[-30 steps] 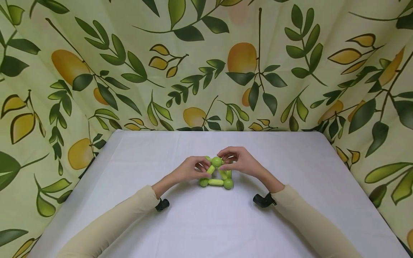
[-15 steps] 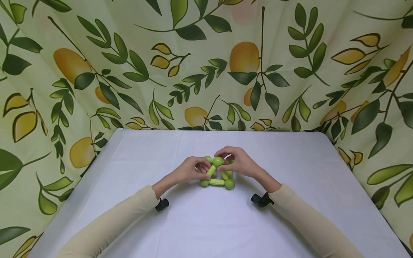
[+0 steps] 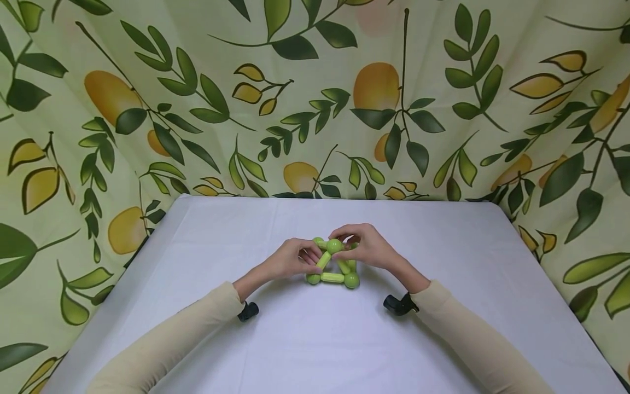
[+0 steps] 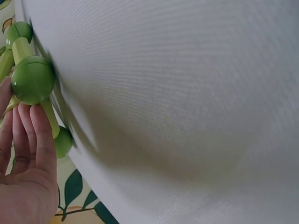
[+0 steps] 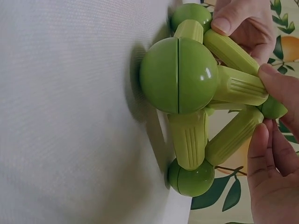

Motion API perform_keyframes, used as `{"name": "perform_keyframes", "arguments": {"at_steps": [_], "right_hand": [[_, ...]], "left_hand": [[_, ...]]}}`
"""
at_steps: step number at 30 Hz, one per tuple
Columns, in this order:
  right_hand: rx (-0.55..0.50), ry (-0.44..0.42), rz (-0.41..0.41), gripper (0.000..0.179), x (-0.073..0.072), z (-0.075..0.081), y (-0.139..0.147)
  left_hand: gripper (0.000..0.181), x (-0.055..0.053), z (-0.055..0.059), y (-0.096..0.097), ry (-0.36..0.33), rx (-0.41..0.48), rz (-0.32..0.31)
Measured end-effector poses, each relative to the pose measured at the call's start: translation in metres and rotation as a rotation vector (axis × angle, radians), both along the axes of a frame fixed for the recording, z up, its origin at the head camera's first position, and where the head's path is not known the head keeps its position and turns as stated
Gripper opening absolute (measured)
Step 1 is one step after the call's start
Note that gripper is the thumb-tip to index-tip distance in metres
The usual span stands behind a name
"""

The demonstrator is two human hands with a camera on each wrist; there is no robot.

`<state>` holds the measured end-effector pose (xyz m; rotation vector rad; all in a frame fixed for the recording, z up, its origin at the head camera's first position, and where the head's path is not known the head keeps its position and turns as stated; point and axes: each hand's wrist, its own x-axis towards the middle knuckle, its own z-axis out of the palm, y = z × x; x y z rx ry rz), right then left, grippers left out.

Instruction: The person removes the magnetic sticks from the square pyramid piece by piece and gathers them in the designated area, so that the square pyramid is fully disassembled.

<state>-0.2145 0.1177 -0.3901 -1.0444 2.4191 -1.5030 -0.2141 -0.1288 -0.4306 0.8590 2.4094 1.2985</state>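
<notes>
A green pyramid frame of glossy balls and lighter ribbed rods (image 3: 332, 278) stands on the white table in front of me. One ball (image 3: 335, 246) forms its peak, and other balls (image 5: 179, 74) sit at the base corners. My left hand (image 3: 295, 258) pinches a slanting rod (image 5: 231, 51) on the pyramid's left side, near the lower ball. My right hand (image 3: 368, 247) grips the peak from the right. In the right wrist view its thumb presses a rod's upper end and its fingertips lie by another rod just under the peak ball. The right hand partly hides the back right corner.
The white cloth-covered table (image 3: 315, 339) spreads around the pyramid. Behind it hangs a curtain (image 3: 315, 109) printed with leaves and fruit. A black wrist camera (image 3: 248, 312) sits on the left wrist and another camera (image 3: 400, 305) on the right.
My right hand has shifted slightly left, its fingers closer around the peak ball. The left hand keeps its pinch on the rod, and the pyramid keeps its shape.
</notes>
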Motion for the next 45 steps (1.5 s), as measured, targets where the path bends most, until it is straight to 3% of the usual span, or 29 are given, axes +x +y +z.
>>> {"name": "perform_keyframes", "arguments": {"at_steps": [16, 24, 39, 45], "right_hand": [[0.030, 0.033, 0.057, 0.029, -0.005, 0.008, 0.001], [0.050, 0.020, 0.057, 0.031, -0.028, -0.024, 0.003], [0.013, 0.014, 0.075, 0.026, -0.032, -0.032, 0.005], [-0.016, 0.054, 0.057, 0.028, -0.031, -0.035, 0.003]], "left_hand": [[0.025, -0.001, 0.002, 0.002, 0.003, 0.017, -0.002], [0.026, -0.001, 0.000, 0.001, 0.006, 0.024, -0.003], [0.025, -0.004, 0.001, -0.001, 0.016, 0.014, -0.016], [0.024, -0.004, 0.000, -0.001, 0.018, 0.012, -0.018]]}}
